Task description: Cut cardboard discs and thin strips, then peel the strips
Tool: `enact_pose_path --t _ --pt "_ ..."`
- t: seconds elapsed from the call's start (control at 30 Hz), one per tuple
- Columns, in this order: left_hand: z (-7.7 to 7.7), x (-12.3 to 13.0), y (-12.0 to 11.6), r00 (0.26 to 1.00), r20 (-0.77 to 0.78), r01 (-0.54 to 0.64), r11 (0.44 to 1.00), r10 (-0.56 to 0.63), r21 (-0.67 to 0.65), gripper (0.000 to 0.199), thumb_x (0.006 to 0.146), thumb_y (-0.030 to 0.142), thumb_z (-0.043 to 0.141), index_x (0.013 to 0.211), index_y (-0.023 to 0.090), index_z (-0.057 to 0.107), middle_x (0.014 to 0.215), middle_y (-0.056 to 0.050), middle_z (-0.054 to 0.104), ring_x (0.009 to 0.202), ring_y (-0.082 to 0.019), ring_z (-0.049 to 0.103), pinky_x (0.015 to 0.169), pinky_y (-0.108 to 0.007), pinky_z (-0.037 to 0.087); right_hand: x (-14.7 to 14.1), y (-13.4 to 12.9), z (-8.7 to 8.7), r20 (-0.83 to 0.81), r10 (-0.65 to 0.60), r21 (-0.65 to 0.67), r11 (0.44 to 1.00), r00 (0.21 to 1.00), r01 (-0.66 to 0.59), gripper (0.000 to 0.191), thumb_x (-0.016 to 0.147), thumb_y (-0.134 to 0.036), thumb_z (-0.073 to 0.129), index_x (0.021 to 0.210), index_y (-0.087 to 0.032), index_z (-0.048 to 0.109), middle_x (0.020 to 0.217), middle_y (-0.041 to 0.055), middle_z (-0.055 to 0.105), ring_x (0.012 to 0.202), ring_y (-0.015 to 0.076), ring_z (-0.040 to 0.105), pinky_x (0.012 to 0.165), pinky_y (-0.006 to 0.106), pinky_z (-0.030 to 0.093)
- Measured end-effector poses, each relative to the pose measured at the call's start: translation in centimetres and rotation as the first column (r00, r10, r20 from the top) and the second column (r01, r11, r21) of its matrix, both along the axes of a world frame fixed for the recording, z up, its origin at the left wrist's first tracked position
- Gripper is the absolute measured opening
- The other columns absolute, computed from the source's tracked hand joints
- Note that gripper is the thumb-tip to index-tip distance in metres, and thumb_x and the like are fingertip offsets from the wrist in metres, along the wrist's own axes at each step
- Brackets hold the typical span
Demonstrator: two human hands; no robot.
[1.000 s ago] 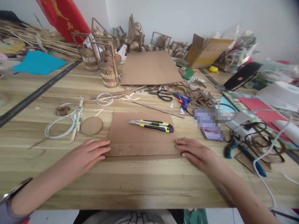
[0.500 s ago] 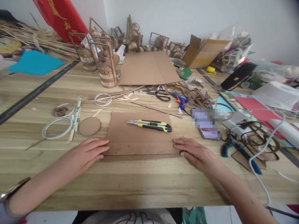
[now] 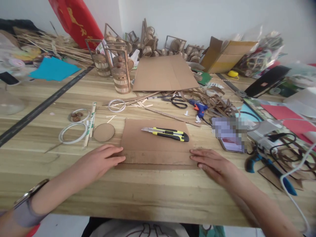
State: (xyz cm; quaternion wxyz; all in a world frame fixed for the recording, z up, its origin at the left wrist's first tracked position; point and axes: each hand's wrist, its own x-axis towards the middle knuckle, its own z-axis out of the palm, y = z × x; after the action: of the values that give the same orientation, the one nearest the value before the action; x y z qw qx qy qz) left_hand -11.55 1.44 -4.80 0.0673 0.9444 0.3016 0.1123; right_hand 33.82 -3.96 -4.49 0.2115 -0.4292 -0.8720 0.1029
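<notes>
A brown cardboard sheet [image 3: 158,156] lies flat near the table's front edge, with a second layer showing under its near side. On top of it rests a yellow and black utility knife [image 3: 170,133], its blade out and pointing left. My left hand [image 3: 102,161] touches the sheet's left edge, fingers stretched out. At the right edge, my right hand [image 3: 213,163] lies with its fingers extended and their tips on the cardboard. Neither hand grips anything. Just beyond my left hand lies a round cardboard disc [image 3: 104,132].
A phone [image 3: 229,135] and blue-handled pliers [image 3: 274,174] lie to the right. Farther back are a blue glue gun [image 3: 199,108], black-handled scissors [image 3: 179,102] and a large cardboard sheet [image 3: 164,74]. Rolls of white strip [image 3: 73,133] lie left, with small wooden buckets [image 3: 120,80] behind.
The view has turned slightly left, so everything sits farther right in the picture. Both hands stay at the cardboard's side edges, and the knife has not moved on it.
</notes>
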Motion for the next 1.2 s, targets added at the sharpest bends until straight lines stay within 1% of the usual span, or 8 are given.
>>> enact_pose_path --t 0.07,0.2,0.37,0.57,0.73,0.93,1.2 --pt "0.4 0.14 0.03 1.0 -0.025 0.006 1.0 -0.006 -0.015 0.043 0.096 0.01 0.044 0.122 0.032 0.071 0.128 -0.005 0.068 0.113 -0.022 0.063 0.094 -0.037 0.056 0.06 0.03 -0.04 0.0 0.012 0.016 1.0 1.0 -0.012 0.032 0.095 -0.017 0.054 0.121 -0.025 0.07 0.123 0.0096 0.072 0.115 0.0238 0.067 0.096 0.042 0.058" --pt "0.8 0.38 -0.08 0.998 -0.058 0.016 1.0 -0.015 0.008 0.044 0.095 0.006 0.044 0.122 0.029 0.071 0.128 -0.008 0.068 0.114 -0.023 0.062 0.095 -0.038 0.056 0.15 0.03 -0.14 0.014 0.009 0.02 1.0 1.0 -0.009 0.032 0.095 -0.017 0.053 0.121 -0.025 0.071 0.124 0.0094 0.072 0.116 0.0243 0.067 0.097 0.043 0.057" --pt "1.0 0.53 -0.26 0.997 -0.075 0.027 0.999 -0.023 0.046 0.038 0.097 0.011 0.046 0.121 0.028 0.072 0.126 -0.008 0.068 0.113 -0.023 0.062 0.094 -0.037 0.056 0.1 0.03 0.14 0.021 0.0 -0.02 1.0 1.0 0.0 0.032 0.096 -0.02 0.052 0.121 -0.027 0.071 0.125 0.0084 0.072 0.116 0.0238 0.066 0.096 0.041 0.058" --pt "0.74 0.53 -0.37 0.998 -0.047 0.032 0.997 -0.029 0.064 0.035 0.099 0.015 0.046 0.119 0.027 0.072 0.125 -0.009 0.069 0.111 -0.024 0.062 0.09 -0.038 0.057 -0.05 0.13 0.68 0.059 0.006 -0.001 1.0 0.998 -0.006 0.031 0.095 -0.019 0.053 0.119 -0.025 0.071 0.124 0.0087 0.072 0.113 0.0236 0.068 0.094 0.041 0.059" --pt "0.38 0.29 -0.37 0.999 -0.04 0.025 0.998 -0.022 0.057 0.035 0.1 0.017 0.045 0.121 0.029 0.071 0.125 -0.009 0.068 0.11 -0.025 0.062 0.09 -0.039 0.056 -0.17 0.11 0.49 0.065 0.0 0.014 1.0 0.998 -0.001 0.029 0.094 -0.019 0.055 0.116 -0.024 0.072 0.122 0.009 0.073 0.111 0.0236 0.068 0.093 0.04 0.059" --pt "0.64 0.49 -0.34 0.998 -0.05 0.03 0.996 -0.026 0.082 0.034 0.101 0.019 0.045 0.12 0.03 0.072 0.122 -0.008 0.069 0.106 -0.024 0.063 0.088 -0.039 0.056 -0.25 0.06 0.4 0.062 0.0 0.026 1.0 0.998 -0.002 0.028 0.094 -0.019 0.055 0.116 -0.024 0.072 0.122 0.0089 0.073 0.111 0.023 0.068 0.093 0.039 0.059" --pt "0.83 0.61 0.12 0.995 -0.084 0.06 0.995 -0.054 0.078 0.038 0.098 0.015 0.047 0.122 0.033 0.07 0.118 -0.007 0.07 0.104 -0.023 0.064 0.087 -0.035 0.055 -0.34 0.07 0.64 0.087 0.006 0.011 1.0 0.996 -0.007 0.03 0.095 -0.018 0.052 0.117 -0.024 0.071 0.122 0.0091 0.073 0.112 0.0231 0.068 0.093 0.04 0.058"
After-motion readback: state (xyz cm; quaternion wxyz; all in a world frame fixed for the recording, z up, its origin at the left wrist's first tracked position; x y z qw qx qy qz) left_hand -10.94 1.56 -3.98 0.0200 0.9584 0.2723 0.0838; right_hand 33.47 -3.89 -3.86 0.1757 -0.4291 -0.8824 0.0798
